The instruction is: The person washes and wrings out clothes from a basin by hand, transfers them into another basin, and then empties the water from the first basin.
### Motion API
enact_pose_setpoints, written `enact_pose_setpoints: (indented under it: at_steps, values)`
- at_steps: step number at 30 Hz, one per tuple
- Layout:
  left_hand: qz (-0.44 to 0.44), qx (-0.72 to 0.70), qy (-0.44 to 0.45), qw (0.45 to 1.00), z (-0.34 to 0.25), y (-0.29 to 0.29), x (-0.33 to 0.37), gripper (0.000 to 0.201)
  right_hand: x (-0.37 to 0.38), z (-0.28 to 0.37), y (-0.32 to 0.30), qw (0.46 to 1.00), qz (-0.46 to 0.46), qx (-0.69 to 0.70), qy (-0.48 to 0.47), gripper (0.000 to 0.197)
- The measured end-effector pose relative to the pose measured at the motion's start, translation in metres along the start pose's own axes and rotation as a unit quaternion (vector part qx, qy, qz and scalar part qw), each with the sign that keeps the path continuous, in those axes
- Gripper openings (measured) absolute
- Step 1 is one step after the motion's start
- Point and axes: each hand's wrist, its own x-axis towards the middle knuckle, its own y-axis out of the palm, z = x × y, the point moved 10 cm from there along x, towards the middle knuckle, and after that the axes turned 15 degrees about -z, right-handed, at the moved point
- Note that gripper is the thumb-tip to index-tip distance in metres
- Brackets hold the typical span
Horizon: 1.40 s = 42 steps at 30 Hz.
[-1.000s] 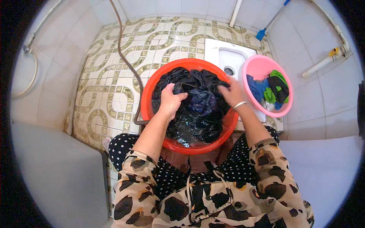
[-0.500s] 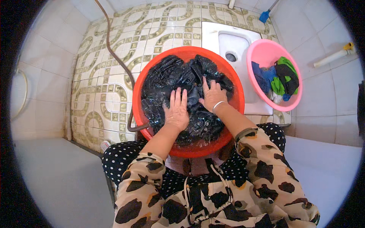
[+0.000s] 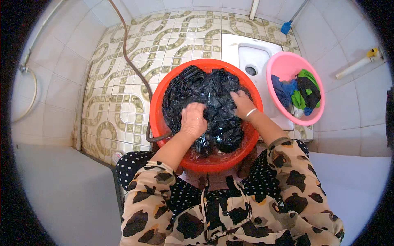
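A red basin (image 3: 156, 102) in front of me holds a wet, dark garment (image 3: 223, 96), black and crumpled, in water. My left hand (image 3: 194, 121) is on the garment's left middle part, its fingers curled down into the cloth with the tips hidden. Over at the garment's right side, my right hand (image 3: 244, 105), with a light bracelet on its wrist, has bent fingers closed on the fabric. The hands are apart, and dark cloth bulges between them.
A brown hose (image 3: 137, 74) runs over the patterned tile floor (image 3: 111, 104) into the basin's left side. On the right, a pink basin (image 3: 283, 61) of mixed clothes stands beside a white squat toilet (image 3: 230, 43). A white pipe (image 3: 353, 69) sticks out from the right wall.
Both hands have gone from flat, spread fingers to curled fingers in the cloth. My right hand has moved outward to the right, and the garment has shifted and bunched differently.
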Motion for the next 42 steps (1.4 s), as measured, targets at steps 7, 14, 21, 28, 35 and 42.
enact_pose_setpoints:
  at_steps: [7, 14, 21, 28, 35, 42]
  values:
    - [0.064, -0.051, -0.038, 0.996, -0.005, 0.033, -0.035, 0.064, -0.003, 0.015, -0.026, 0.998, 0.028, -0.020, 0.056, 0.025]
    - [0.050, -0.119, -0.111, 0.985, 0.033, 0.058, -0.037, 0.050, 0.009, 0.079, -0.159, 0.941, -0.003, 0.286, 0.179, 0.030]
    - [-0.026, -0.460, -0.161, 0.873, -0.028, -0.086, 0.021, 0.033, 0.013, 0.115, -0.304, 0.959, -0.151, 0.237, 0.042, 0.031]
    - [-0.151, -0.449, -0.049, 0.879, -0.084, -0.247, 0.066, 0.014, 0.039, 0.113, -0.397, 0.922, -0.317, 0.224, 0.010, 0.023]
    - [-0.032, -0.565, -0.024, 0.824, -0.146, -0.303, 0.091, 0.008, 0.045, 0.110, -0.426, 0.822, -0.310, 0.477, -0.005, 0.026]
    - [-0.018, -0.233, 0.156, 0.960, -0.123, -0.247, 0.067, 0.016, 0.063, 0.053, -0.289, 0.917, -0.194, 0.347, -0.008, 0.020]
